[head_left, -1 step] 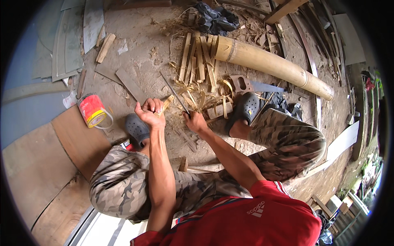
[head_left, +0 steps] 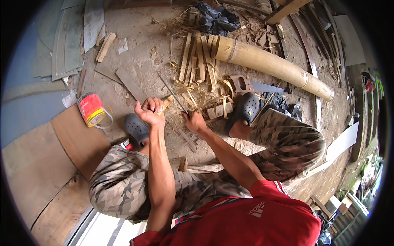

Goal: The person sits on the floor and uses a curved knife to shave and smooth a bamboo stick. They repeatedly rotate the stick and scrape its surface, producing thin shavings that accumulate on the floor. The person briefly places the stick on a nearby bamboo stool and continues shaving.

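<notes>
My left hand is closed around a short split piece of bamboo, its pale end sticking out to the right of my fingers. Just right of it, my right hand grips a long, narrow dark-bladed knife; its handle is hidden in my fist. The blade slants up and left, passing close by the bamboo piece; I cannot tell if they touch. Curled bamboo shavings lie beyond my right hand. Farther off, several split bamboo strips are laid side by side on the ground.
A thick bamboo pole lies at the far right, with a handsaw in front of it. A red can stands at left by wooden boards. My shoes flank the work. A black plastic bag lies at the back.
My right hand and the knife have shifted very slightly left. My left hand with the bamboo piece looks still.
</notes>
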{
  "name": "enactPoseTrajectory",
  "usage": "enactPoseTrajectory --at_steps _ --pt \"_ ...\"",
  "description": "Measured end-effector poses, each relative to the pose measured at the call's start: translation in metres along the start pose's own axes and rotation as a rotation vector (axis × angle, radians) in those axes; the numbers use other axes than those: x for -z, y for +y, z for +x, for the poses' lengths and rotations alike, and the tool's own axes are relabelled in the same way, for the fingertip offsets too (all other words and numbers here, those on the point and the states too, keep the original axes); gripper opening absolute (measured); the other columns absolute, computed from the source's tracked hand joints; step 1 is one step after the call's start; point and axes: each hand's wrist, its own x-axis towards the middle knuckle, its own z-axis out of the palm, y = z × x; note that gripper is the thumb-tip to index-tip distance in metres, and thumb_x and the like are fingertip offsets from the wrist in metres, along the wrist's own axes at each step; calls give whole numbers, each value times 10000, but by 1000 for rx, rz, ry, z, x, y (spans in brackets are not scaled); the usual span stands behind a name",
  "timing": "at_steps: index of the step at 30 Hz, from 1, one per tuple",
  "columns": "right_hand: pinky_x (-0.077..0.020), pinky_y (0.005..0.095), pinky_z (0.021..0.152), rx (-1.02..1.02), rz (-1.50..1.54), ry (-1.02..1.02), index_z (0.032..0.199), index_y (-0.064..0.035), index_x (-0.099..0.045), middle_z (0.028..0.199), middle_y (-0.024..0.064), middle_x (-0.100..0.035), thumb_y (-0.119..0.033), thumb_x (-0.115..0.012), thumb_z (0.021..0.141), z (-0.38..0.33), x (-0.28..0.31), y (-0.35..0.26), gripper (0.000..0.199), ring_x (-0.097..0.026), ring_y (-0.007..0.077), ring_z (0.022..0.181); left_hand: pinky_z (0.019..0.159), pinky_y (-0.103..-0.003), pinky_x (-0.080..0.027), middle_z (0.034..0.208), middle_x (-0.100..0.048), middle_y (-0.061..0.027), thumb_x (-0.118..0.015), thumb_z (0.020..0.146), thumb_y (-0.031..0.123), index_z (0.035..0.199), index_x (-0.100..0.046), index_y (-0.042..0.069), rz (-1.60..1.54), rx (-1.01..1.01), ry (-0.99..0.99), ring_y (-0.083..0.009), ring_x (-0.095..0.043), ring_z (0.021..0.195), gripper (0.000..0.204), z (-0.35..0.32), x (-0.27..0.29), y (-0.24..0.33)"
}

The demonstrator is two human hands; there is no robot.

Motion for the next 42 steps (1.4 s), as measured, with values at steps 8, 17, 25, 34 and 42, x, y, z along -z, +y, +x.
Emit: enactPoseTrajectory --at_steps 8,17,25,34,42 --pt "-508 503 617 109 67 100 899 -6 -687 720 259 -648 -420 -523 980 9 22 -60 452 -645 429 669 563 -311 -264 455 -294 -11 -321 930 555 546 -264 147 -92 4 15 -155 -291 487 564 10 16 13" --pt "-503 501 590 24 -87 -21 861 21 -675 727 285 -645 -409 -492 994 23 14 -52 486 -652 440 639 571 -316 -268 453 -296 -10 -356 919 562 543 -283 148 -107 16 10 -156 -290 477 564 10 25 14" --pt "-494 458 496 119 -307 32 748 -40 -584 573 187 -591 -399 -526 990 27 -19 -1 436 -623 352 528 554 -306 -261 459 -274 -21 -318 931 568 541 -271 134 -105 31 33 -153 -264 473 585 14 11 10" --pt "-543 492 611 53 -289 -4 856 -46 -698 763 262 -663 -430 -504 979 18 -16 7 447 -675 431 705 570 -313 -271 457 -287 -18 -331 932 567 542 -268 149 -62 36 5 -163 -286 501 575 10 13 7" --pt "-541 474 574 155 -305 18 780 -45 -618 673 228 -637 -310 -527 946 14 -11 -1 326 -667 391 613 575 -307 -268 454 -293 -17 -350 933 555 542 -253 157 -72 31 10 -160 -289 495 566 7 14 8"
